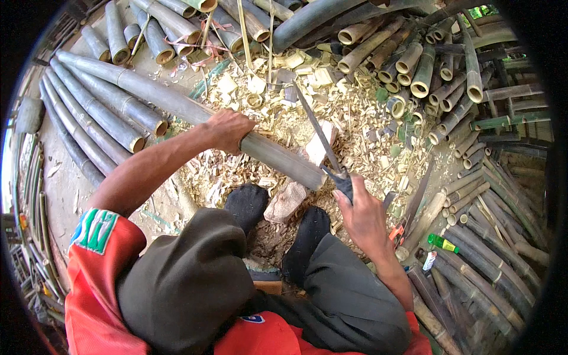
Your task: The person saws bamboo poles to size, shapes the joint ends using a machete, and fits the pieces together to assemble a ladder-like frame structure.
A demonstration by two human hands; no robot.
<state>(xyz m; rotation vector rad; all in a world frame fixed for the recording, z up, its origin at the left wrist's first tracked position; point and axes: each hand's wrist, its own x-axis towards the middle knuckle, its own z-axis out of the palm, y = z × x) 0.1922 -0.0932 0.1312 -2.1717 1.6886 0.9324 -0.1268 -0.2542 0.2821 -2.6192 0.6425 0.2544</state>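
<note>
A long bamboo pole (284, 160) slants from the far left down to the middle, its cut end in front of me. My left hand (228, 130) is wrapped round it from above, some way back from that end. In my right hand (361, 207) is a long, narrow-bladed knife (316, 125), its dark handle in my closed fingers. The blade points away from me and up to the left. The knife's lower part is close beside the pole's cut end; whether they touch I cannot tell.
Pale bamboo chips (242, 171) cover the ground around my black-covered feet (245, 207). Between the feet lies a pinkish block (286, 201). Cut bamboo poles (100, 112) lie at left, with stacked pieces (423, 71) at right. A second blade (419, 189) and a green bottle (442, 243) lie to my right.
</note>
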